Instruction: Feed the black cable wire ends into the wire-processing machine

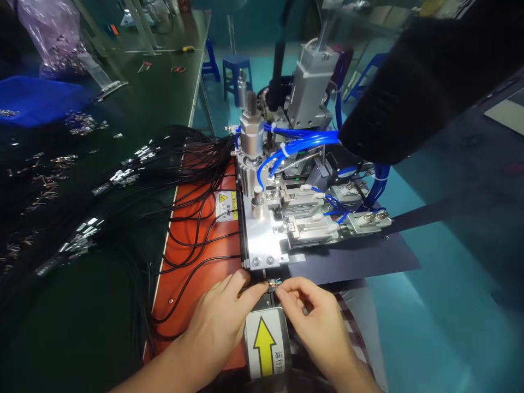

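A sign (265,345) with a yellow arrow was seen by the near right corner of the red bench (213,273), pointed toward the machine (262,234), apparently to mark a running direction. Just beyond it, thin coloured wires (275,283) were held low between two bare hands, in front of the machine's near edge. By the right hand (315,314) the wires were pinched, thumb and forefinger closed together, perhaps to keep the loose strands in order. The left hand (223,305) was set opposite, its thumb tip against the wires and its forefinger raised to the machine's edge; whether a full grip was made there could not be told.

Across the bench's left edge, black cables (204,155) were strung to the machine's left side, seemingly spread so that each was kept in line. A warning label (224,205) was fixed beside them. Blue hoses (313,140) were bunched above, likely to be kept clear of the working parts.

Farther off, a bin (41,101) was placed toward the left of the green table (167,101); pliers (178,70) were left near its right edge. A stool (236,68) was stationed beyond.
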Tool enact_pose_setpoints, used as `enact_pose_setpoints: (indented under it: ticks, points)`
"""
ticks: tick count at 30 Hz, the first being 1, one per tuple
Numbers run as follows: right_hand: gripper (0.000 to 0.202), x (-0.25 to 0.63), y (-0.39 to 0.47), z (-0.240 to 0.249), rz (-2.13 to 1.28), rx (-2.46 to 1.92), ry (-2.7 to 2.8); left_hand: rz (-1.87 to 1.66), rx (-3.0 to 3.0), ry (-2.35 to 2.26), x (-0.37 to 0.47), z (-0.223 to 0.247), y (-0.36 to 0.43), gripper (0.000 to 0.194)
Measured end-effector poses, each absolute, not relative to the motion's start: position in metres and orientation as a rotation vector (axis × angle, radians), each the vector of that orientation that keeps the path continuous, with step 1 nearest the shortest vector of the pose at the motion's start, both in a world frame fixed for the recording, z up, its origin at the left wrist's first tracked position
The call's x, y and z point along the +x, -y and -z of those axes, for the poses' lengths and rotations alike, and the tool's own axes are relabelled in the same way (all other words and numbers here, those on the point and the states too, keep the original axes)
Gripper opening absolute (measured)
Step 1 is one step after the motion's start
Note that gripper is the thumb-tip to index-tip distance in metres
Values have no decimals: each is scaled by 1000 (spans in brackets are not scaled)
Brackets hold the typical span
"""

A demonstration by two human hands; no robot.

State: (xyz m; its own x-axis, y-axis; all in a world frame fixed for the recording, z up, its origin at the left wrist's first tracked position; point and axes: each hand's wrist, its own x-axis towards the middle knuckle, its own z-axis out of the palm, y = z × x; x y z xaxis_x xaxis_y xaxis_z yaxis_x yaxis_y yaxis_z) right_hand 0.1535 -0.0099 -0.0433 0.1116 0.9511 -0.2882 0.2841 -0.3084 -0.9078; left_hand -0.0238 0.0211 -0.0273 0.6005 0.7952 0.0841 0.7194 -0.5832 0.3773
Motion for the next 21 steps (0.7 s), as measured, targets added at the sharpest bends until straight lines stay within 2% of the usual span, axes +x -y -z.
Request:
enact_pose_setpoints:
  ticks: [3, 5, 11, 16, 21]
  points:
    - [17, 156, 6, 38, -992, -1692, 1458, -337, 2527, -1221, -25, 29, -20, 37]
    - [17, 158, 3, 37, -971, -1674, 1488, -362, 2517, -1231, -25, 31, -19, 36]
    - [27, 161, -7, 51, -1682, -1443, 963, -390, 2550, -1201, -24, 28, -20, 37]
    - [33, 161, -6, 59, -1641, -1391, 886, -350, 2596, -1256, -21, 20, -15, 42]
    - [33, 154, -5, 62, -1541, -1422, 951, -159, 2501, -1149, -20, 20, -9, 51]
